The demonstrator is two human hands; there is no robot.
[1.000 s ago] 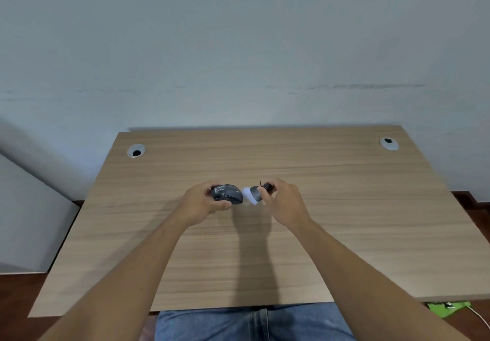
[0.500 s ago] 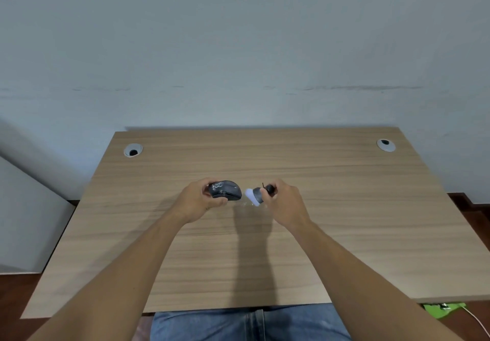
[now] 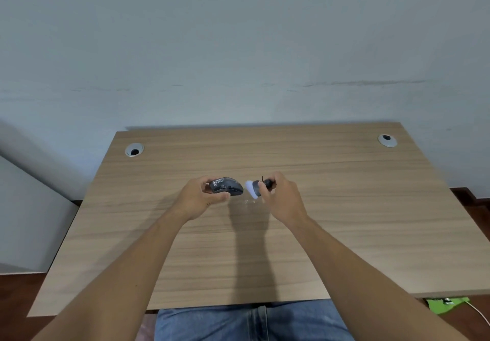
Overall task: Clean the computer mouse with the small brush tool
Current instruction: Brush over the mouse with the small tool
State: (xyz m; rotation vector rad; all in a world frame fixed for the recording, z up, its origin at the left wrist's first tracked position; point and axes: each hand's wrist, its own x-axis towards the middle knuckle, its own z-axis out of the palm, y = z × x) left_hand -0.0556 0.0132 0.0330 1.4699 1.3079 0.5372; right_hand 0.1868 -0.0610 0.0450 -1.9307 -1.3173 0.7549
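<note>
Your left hand point(image 3: 198, 200) grips the mouse point(image 3: 226, 186) above the middle of the counter point(image 3: 344, 208), tilted so its side faces the bristles. Your right hand point(image 3: 281, 197) pinches the small brush point(image 3: 254, 187), white head just beside the mouse, not clearly touching.

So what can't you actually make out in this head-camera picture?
- Mouse: its near side is hidden by the left hand; surface dirt is too small to tell.
- Brush tool: the handle is hidden inside the right hand.
- Green object: partly hidden by the desk edge.
</note>
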